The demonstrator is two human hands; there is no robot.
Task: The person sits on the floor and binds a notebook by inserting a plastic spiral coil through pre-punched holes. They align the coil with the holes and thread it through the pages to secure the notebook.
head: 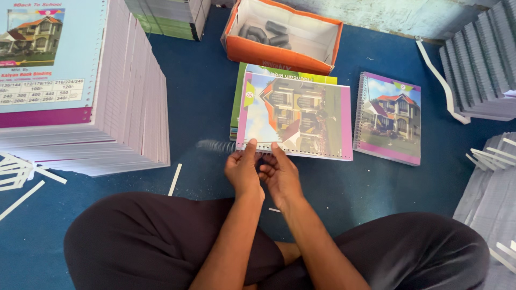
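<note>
Both hands pinch the near edge of a notebook.
Left hand (243, 171) and right hand (279, 174) sit side by side, fingertips pressed on the punched lower edge of the notebook (294, 114), a blurred wire coil (215, 145) just left of them. It lies on a green book stack (242, 91), upon the blue floor mat (199, 80). Beside it rests a bound notebook (388, 118); an orange box (282, 35) lies beyond, and a tall pile of covers (80, 91) stands left.

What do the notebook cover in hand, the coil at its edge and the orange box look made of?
Notebook cover: glossy printed card, judging by its sheen and punched edge.
Coil: blurred; thin wire or plastic spiral, cannot tell which.
Orange box: cardboard, with matte folded walls and a pale inside.
Both hands pinch the cover's near edge.
</note>
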